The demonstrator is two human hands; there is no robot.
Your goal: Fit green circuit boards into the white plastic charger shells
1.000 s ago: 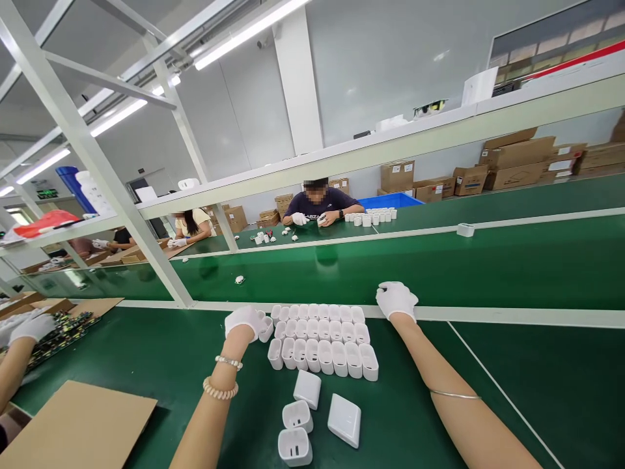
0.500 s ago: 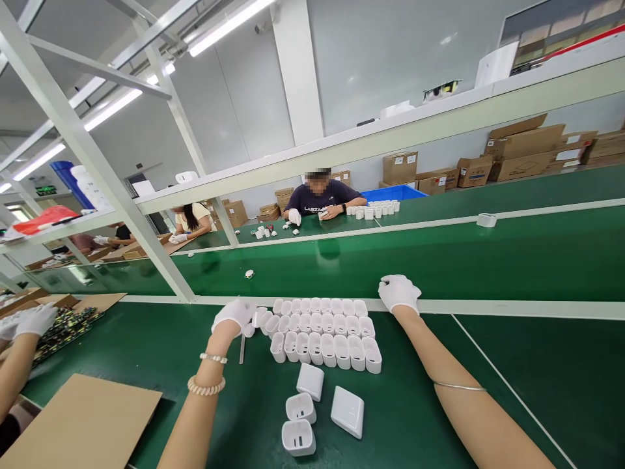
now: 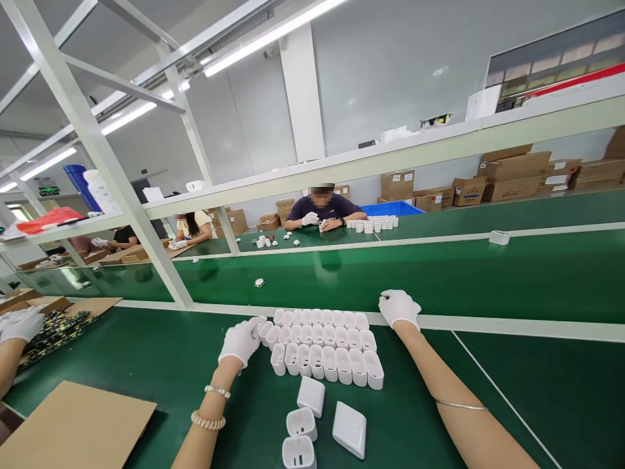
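Observation:
My left hand [image 3: 243, 342], in a white glove, is closed with its fingertips on a white plastic charger case [image 3: 263, 330] at the left end of the rows. Several more open-topped charger cases [image 3: 329, 363] stand packed in rows to its right. My right hand [image 3: 400, 308], also gloved, lies by the pale rail beyond the right end of the rows. Its fingers are curled, and their inner side is hidden. Nearer me, two open cases [image 3: 299, 453] stand upright beside two smooth white pieces [image 3: 349, 430] lying on the green table.
A cardboard sheet [image 3: 73, 423] lies at front left, near another person's gloved hand [image 3: 22, 324] and a pile of circuit boards [image 3: 58, 335]. Past the rail [image 3: 463, 322] runs a green belt [image 3: 439, 273] carrying a small white part [image 3: 259, 283]. A slanted post [image 3: 146, 254] rises at left.
My left hand has shifted right and closer to the row's end, covering the thin strip beside it. My right hand stays by the rail. The whole view has tilted upward slightly.

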